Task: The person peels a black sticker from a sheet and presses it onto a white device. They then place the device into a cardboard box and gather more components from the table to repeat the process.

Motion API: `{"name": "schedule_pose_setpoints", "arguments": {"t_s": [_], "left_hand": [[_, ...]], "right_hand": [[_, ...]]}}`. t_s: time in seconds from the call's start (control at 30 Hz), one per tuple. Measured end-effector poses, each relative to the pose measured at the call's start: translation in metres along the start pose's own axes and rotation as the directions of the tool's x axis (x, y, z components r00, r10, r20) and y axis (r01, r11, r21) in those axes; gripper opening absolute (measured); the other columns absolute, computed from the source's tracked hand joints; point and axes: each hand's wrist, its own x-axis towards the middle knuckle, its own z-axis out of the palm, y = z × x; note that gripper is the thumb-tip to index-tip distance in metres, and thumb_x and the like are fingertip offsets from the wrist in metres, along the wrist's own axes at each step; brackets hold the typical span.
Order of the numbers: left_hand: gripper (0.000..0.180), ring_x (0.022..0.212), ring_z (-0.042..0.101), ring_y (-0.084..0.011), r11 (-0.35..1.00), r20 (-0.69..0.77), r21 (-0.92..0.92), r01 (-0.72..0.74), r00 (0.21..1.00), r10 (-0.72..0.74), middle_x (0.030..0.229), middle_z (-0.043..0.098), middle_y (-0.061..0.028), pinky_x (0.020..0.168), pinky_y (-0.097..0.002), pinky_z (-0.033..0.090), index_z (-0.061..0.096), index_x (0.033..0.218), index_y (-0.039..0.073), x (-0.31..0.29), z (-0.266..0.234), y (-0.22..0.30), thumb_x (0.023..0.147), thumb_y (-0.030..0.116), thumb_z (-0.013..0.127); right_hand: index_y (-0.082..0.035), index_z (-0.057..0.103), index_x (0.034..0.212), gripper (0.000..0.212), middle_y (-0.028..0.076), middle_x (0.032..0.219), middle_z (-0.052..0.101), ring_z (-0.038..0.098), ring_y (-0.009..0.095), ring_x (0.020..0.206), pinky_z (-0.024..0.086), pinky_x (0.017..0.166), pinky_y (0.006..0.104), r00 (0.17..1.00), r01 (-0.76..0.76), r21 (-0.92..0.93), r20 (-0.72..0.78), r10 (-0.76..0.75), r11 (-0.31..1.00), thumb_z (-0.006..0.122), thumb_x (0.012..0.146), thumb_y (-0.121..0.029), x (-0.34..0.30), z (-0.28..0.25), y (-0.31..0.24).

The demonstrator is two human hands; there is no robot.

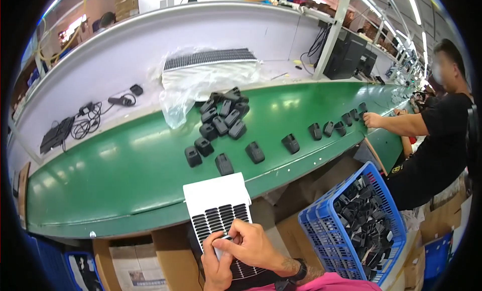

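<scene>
Both hands are close together over a white sheet [216, 193] with rows of short black strips, at the bench's near edge. My left hand [216, 265] is closed, its thumb and fingertips pressed together around something small. Against it, my right hand [253, 245] is closed in a pinch at the same spot. A small pale bit shows between the fingers, too covered to name. Just beyond the sheet stands a black plastic housing [224, 164]. Other black housings [255, 152] form a spaced row to the right, and a heap of them [221, 121] lies further back.
A blue plastic basket [315, 225] full of black parts stands at my right. On the green bench [115, 165], plastic-wrapped strip sheets [211, 60] lie at the back. Black cables and adapters [88, 121] sit far left. A co-worker [442, 140] reaches onto the bench at right.
</scene>
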Motion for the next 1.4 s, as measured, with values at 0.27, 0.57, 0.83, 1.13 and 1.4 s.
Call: {"name": "schedule_pose_setpoints", "arguments": {"t_s": [0.27, 0.57, 0.83, 1.13, 1.4], "left_hand": [[0.045, 0.104, 0.06, -0.0261, 0.99, -0.084, -0.012, -0.142, 0.986, 0.141, 0.114, 0.06, -0.0178, 0.094, -0.0355, 0.044, 0.046, 0.127, -0.002, -0.016, -0.034, -0.038, 0.09, 0.023, 0.051], [0.052, 0.066, 0.053, -0.0102, 0.934, -0.415, -0.356, 0.022, 0.892, -0.179, 0.087, 0.055, -0.0037, 0.061, -0.025, 0.047, 0.036, 0.143, 0.006, -0.121, -0.157, -0.113, 0.101, 0.037, 0.038], [0.04, 0.078, 0.066, -0.0172, 0.768, -0.875, 0.299, 0.566, 0.484, -0.017, 0.094, 0.067, -0.0135, 0.066, -0.0285, 0.051, 0.06, 0.115, -0.006, -0.282, -0.314, -0.261, 0.081, 0.012, 0.071], [0.034, 0.092, 0.06, -0.0414, 0.557, -0.643, 0.416, 0.719, 0.665, -0.379, 0.09, 0.062, -0.0235, 0.08, -0.0464, 0.049, 0.059, 0.092, -0.003, -0.302, -0.285, -0.357, 0.07, 0.015, 0.077], [0.043, 0.092, 0.062, -0.0404, 0.415, -0.645, 0.493, 0.765, 0.642, -0.415, 0.1, 0.061, -0.0218, 0.077, -0.0463, 0.052, 0.054, 0.103, -0.001, -0.284, -0.27, -0.375, 0.072, 0.018, 0.076]], "right_hand": [[0.001, 0.063, 0.079, 0.018, 0.006, 0.066, 0.063, 0.061, 0.013, 0.058, 0.048, 0.052, 0.0267, 0.959, -0.163, 0.045, 0.241, 0.148, 0.986, 0.057, 0.091, -0.01, -0.008, 0.016, 0.009], [0.002, 0.052, 0.104, 0.053, 0.011, 0.102, 0.058, 0.058, 0.018, 0.082, 0.049, 0.062, 0.0261, 0.727, -0.487, 0.656, -0.061, 0.684, 0.577, 0.052, 0.094, -0.05, 0.041, -0.075, 0.143], [0.006, 0.055, 0.116, 0.05, 0.013, 0.103, 0.066, 0.061, 0.021, 0.092, 0.052, 0.08, 0.0304, 0.846, -0.325, 0.642, -0.132, 0.517, 0.695, 0.066, 0.089, -0.035, 0.115, -0.115, 0.217], [0.003, 0.061, 0.11, 0.045, 0.01, 0.103, 0.067, 0.061, 0.018, 0.086, 0.052, 0.073, 0.0274, 0.831, -0.371, 0.532, -0.175, 0.527, 0.761, 0.07, 0.085, -0.033, 0.122, -0.148, 0.224], [0.005, 0.061, 0.109, 0.047, 0.011, 0.106, 0.066, 0.06, 0.02, 0.095, 0.051, 0.084, 0.0309, 0.823, -0.384, 0.579, -0.138, 0.551, 0.719, 0.072, 0.084, -0.033, 0.124, -0.155, 0.231]]}}
